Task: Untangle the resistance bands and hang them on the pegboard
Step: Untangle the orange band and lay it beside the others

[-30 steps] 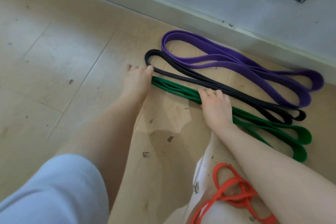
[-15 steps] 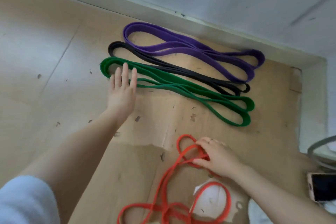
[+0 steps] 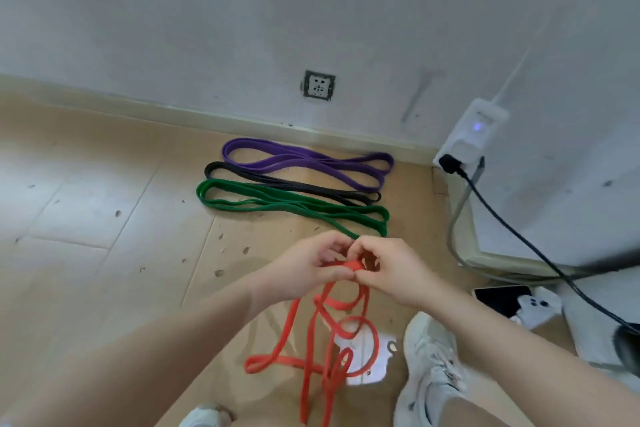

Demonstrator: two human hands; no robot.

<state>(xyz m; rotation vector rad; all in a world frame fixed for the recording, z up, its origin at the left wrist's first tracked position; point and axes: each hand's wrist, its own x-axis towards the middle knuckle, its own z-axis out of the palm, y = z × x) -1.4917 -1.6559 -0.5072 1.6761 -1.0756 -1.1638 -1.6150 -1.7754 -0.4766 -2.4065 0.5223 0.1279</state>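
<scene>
Soft, even daylight (faint shadows), wide-angle bending, slight blur throughout.

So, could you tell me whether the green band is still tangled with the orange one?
No, the green band lies folded apart from the orange band.

One head-worn wide-angle view looks forward and down from close above the hands (image 3: pixel 349 270). It faces the floor (image 3: pixel 86 218) and a wall (image 3: pixel 242 10) beyond.

- Left hand (image 3: pixel 304 265): fingers curled, thumb and fingertips pinched on the red band (image 3: pixel 353 265).
- Right hand (image 3: pixel 391 270): just beside the left, fingertips touching it, pinching the same band.
- Both forearms bare, converging forward.
</scene>
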